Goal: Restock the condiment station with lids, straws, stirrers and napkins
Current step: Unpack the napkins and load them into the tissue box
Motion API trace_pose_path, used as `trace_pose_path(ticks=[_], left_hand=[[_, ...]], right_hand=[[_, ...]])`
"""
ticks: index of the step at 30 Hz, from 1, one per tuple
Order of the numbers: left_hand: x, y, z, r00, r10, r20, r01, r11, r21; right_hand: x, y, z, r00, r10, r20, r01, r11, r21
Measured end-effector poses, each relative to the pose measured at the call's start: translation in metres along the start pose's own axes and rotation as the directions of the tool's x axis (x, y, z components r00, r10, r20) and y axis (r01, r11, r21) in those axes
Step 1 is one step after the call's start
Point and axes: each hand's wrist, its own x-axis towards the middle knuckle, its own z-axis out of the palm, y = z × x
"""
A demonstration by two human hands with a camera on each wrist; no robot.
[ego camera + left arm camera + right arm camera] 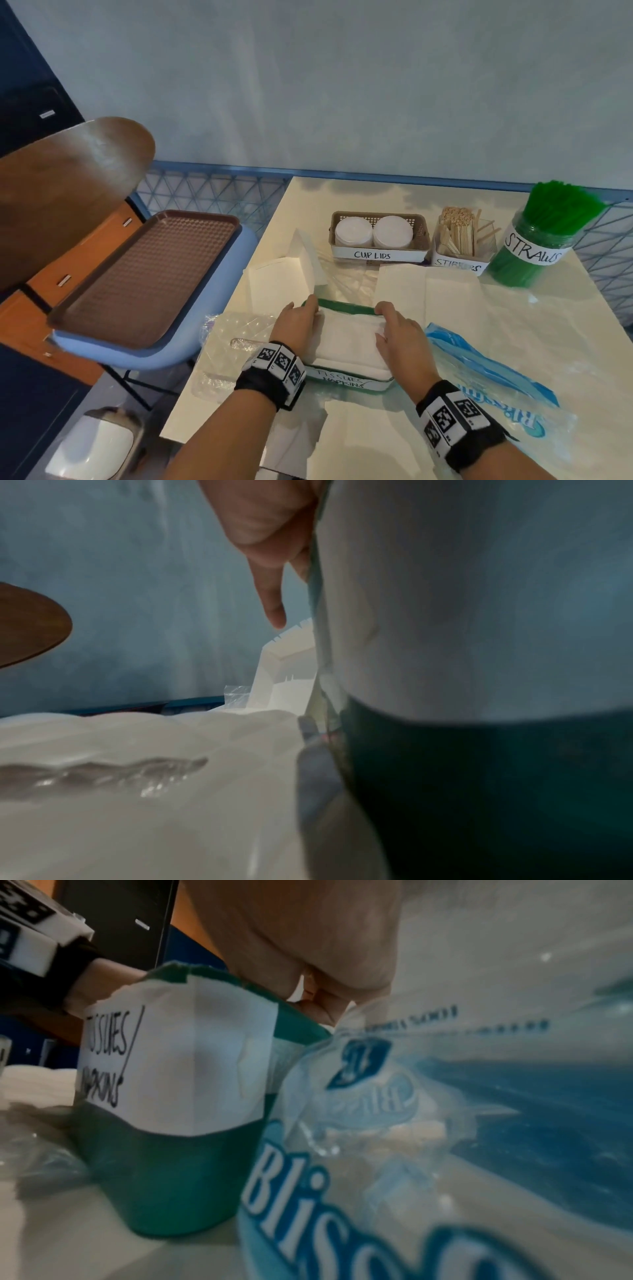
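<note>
Pressing napkins (346, 337) flat, long axis left-right.

White napkins (346, 337) stacked in green bin (342, 305) — label "TISSUES/NAPKINS"

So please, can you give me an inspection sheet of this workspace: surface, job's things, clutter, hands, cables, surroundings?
Surface: pale table, partly covered.
Job's things: green napkin bin full of napkins; cup lids basket, stirrers box, straws jar all stocked.
Clutter: blue plastic wrapper, clear plastic bag, loose white paper sheets.
Hands: left hand and right hand press on the napkins.
Cables: nothing seen.
Surroundings: brown tray on blue chair, blue wall.
</note>
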Motion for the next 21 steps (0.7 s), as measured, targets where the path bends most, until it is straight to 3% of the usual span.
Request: trace_pose_path(ticks=[3,6,8,10,12,14,17,19,21], left_hand=[[-0.004,-0.001,-0.011,0.999,0.016,0.046,-0.005,0.975,-0.224],[-0.007,-0.016,-0.018,0.996,0.033,0.084,-0.004,0.947,-0.32],[-0.009,-0.028,-0.022,0.991,0.075,0.112,-0.03,0.932,-0.36],[-0.01,-0.035,-0.025,0.984,0.119,0.136,-0.058,0.921,-0.385],[-0.008,-0.039,-0.029,0.98,0.148,0.131,-0.079,0.9,-0.428],[-0.005,-0.046,-0.033,0.983,0.163,0.083,-0.106,0.877,-0.469],[-0.002,-0.073,-0.04,0.996,0.074,-0.052,-0.09,0.887,-0.453],[-0.004,-0.104,-0.041,0.995,-0.062,-0.083,0.028,0.931,-0.364],[-0.01,-0.135,-0.038,0.98,-0.2,0.016,0.199,0.955,-0.218]], right_hand=[[-0.003,0.007,0.003,1.0,-0.013,-0.026,0.016,0.988,0.152],[-0.004,0.012,0.008,0.998,-0.032,-0.059,0.045,0.971,0.236],[-0.004,0.012,0.012,0.985,-0.039,-0.166,0.058,0.992,0.113],[-0.01,0.002,0.015,0.935,-0.072,-0.347,0.081,0.997,0.01],[-0.018,-0.021,0.015,0.878,-0.153,-0.454,0.205,0.976,0.068],[-0.025,-0.05,0.02,0.882,-0.288,-0.374,0.365,0.918,0.155],[-0.029,-0.09,0.041,0.89,-0.448,-0.09,0.456,0.859,0.234],[-0.025,-0.111,0.063,0.885,-0.465,0.032,0.443,0.86,0.252],[-0.016,-0.126,0.087,0.89,-0.429,0.156,0.395,0.895,0.205]])
